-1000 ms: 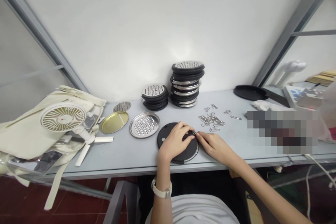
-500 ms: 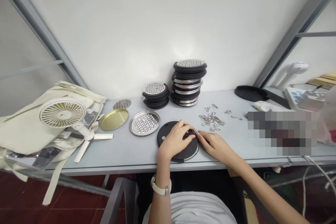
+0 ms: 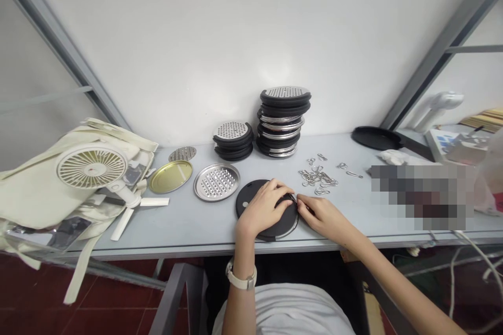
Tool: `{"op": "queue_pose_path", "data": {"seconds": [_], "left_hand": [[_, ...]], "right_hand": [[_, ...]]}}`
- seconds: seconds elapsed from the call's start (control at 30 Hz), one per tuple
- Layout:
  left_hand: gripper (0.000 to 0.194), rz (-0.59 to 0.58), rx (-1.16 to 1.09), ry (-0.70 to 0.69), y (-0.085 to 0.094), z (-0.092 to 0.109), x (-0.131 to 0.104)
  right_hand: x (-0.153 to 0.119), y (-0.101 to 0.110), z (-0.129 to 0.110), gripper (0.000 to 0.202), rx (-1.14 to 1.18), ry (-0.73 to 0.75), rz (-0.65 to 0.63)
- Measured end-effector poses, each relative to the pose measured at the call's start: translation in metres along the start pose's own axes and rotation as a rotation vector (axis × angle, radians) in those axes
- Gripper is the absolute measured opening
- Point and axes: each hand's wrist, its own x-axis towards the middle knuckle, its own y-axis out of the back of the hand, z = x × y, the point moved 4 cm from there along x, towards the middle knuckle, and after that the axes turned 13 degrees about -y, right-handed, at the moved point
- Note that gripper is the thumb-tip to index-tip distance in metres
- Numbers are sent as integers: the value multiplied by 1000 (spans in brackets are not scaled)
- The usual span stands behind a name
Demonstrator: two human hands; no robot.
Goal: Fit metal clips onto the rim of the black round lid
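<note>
Against a white wall [image 3: 188, 52], a grey table [image 3: 188, 225] is seen. Near the middle of its front edge, a black disc [image 3: 283, 222] is covered by the left hand [image 3: 261, 210], its fingers arched and loosely parted, apparently for steadying. At the disc's right rim, the right hand's [image 3: 324, 217] fingers are narrowed; whether anything is pinched cannot be told. Metal clips [image 3: 317, 177] are scattered beyond, seemingly for easy reach; stacked discs [image 3: 279, 125] are kept by the rear edge, probably for working room.

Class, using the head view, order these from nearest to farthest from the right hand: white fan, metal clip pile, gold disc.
1. Metal clip pile, just beyond the right hand
2. Gold disc, to its left
3. White fan, farthest left
</note>
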Motion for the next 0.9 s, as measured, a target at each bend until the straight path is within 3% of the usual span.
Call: {"op": "queue_pose_path", "data": {"seconds": [0.27, 0.5, 0.9], "left_hand": [[26, -9, -9, -30, 0, 2, 0], [27, -9, -47, -42, -1, 2, 0], [23, 23, -119, 30, 1, 1, 0]], "right_hand": [[-2, 1, -1, 27, -7, 3, 10], [-3, -2, -2, 26, -163, 9, 139], [-2, 0, -1, 34, -22, -25, 42]]}}
